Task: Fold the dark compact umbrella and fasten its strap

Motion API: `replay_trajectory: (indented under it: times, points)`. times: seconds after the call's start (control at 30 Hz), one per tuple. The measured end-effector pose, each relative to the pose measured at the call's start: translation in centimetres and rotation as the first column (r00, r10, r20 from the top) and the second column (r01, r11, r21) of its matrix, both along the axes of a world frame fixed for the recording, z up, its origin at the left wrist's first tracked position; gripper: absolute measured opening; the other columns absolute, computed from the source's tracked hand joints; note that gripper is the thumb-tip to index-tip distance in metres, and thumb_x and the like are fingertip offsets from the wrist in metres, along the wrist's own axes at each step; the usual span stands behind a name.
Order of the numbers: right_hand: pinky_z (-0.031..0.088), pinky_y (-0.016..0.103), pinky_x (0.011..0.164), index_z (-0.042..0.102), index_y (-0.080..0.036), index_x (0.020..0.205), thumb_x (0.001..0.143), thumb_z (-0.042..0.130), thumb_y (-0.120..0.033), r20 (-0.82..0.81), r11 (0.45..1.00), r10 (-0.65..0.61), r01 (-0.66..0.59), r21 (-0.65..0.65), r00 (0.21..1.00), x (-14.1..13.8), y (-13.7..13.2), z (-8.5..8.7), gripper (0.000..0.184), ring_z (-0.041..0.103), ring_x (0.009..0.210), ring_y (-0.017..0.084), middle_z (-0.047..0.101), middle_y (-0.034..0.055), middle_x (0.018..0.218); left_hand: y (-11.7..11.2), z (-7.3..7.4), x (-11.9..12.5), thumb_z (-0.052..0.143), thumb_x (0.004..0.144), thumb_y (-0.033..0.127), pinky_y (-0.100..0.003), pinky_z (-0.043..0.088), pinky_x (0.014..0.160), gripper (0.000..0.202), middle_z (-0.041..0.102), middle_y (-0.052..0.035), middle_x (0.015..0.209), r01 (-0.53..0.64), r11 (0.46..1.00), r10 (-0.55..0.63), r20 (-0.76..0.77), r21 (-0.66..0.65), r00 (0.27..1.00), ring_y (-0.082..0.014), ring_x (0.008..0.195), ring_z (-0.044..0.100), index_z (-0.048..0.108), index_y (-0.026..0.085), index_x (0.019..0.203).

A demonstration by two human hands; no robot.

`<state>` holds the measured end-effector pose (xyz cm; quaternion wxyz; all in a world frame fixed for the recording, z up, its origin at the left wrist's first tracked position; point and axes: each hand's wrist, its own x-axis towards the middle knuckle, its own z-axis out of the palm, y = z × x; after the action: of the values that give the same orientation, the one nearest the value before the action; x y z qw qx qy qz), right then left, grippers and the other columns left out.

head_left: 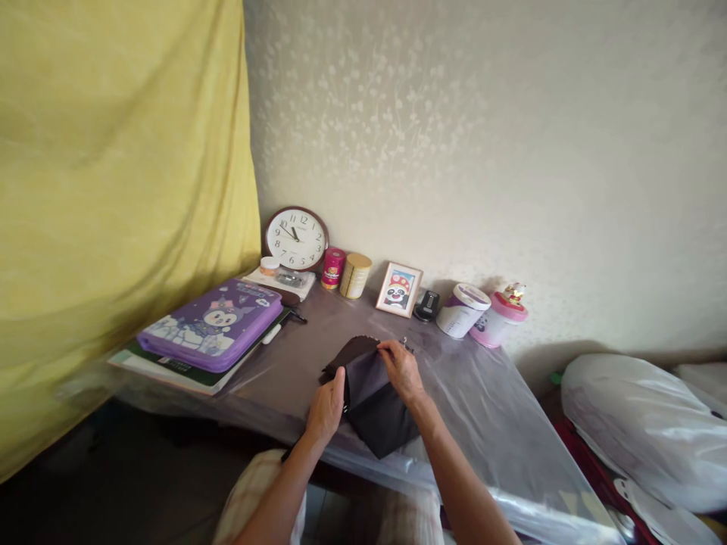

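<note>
Over the front part of the table, my two hands hold a black folding umbrella (382,415), its dark panels loose and partly folded over one another. One panel hangs down to a point near the table's front edge. My left hand (326,409) grips the umbrella's left side, thumb up along the fabric and the other fingers hidden beneath. My right hand (402,369) pinches the upper edge of a panel between thumb and fingers. Small pieces stick out just beyond the right fingers, too small to make out.
Clear plastic covers the table (482,409). A purple case (213,325) lies on books at left. Along the wall stand a clock (297,238), cans (355,276), a picture frame (399,289) and tubs (463,310). A white bag (636,424) sits right of the table.
</note>
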<state>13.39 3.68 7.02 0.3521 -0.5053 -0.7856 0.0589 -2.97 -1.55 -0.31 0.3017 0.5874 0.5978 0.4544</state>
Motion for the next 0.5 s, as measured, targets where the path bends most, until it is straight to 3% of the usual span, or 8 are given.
replay_trajectory:
  times: [0.13, 0.23, 0.33, 0.5]
  points:
    - [0.046, 0.029, 0.075, 0.057, -0.022, 0.086, 0.084, 0.043, -0.017, 0.052, 1.0, 0.013, -0.012, -0.024, 0.999, -1.0, 1.1, -0.5, 0.015, 0.06, 0.079, 0.016, 0.064, 0.0019, 0.083, -0.2, 0.1, 0.1, 0.029, 0.086, 0.047, -0.024, 0.037, 0.061, 0.046, 0.066, -0.0077, 0.069, 0.065, 0.998, -0.066, -0.041, -0.023, 0.997, -0.0179, 0.068, 0.06, 0.063, 0.018, 0.076]
    - [0.046, 0.027, 0.074, 0.057, -0.023, 0.086, 0.084, 0.043, -0.016, 0.073, 0.999, 0.034, -0.032, -0.032, 0.997, -1.4, 1.6, -0.6, 0.016, 0.06, 0.08, 0.015, 0.064, 0.0013, 0.082, -0.2, 0.2, 0.3, 0.035, 0.082, 0.053, -0.024, 0.034, 0.057, 0.047, 0.064, -0.0072, 0.066, 0.02, 0.999, -0.023, -0.069, -0.046, 0.997, -0.0177, 0.063, 0.058, 0.063, 0.017, 0.071]
    - [0.047, 0.028, 0.075, 0.057, -0.024, 0.086, 0.084, 0.043, -0.016, 0.105, 0.999, 0.036, -0.032, -0.041, 0.994, -1.8, 1.7, -0.8, 0.016, 0.061, 0.081, 0.015, 0.064, 0.001, 0.084, 0.1, 0.1, 0.5, 0.033, 0.084, 0.049, -0.024, 0.031, 0.055, 0.047, 0.062, -0.0073, 0.06, -0.02, 0.998, 0.013, -0.137, -0.052, 0.99, -0.0157, 0.057, 0.055, 0.06, 0.017, 0.064]
    - [0.047, 0.029, 0.081, 0.054, -0.022, 0.102, 0.086, 0.04, -0.016, 0.085, 0.998, 0.065, -0.067, 0.017, 0.994, -2.3, 0.8, -1.7, 0.022, 0.059, 0.095, 0.015, 0.053, 0.007, 0.122, 0.3, -0.2, 0.6, 0.028, 0.086, 0.046, -0.023, 0.028, 0.053, 0.05, 0.057, -0.0042, 0.053, -0.022, 0.998, 0.016, -0.124, -0.051, 0.992, -0.0133, 0.051, 0.05, 0.056, 0.017, 0.057]
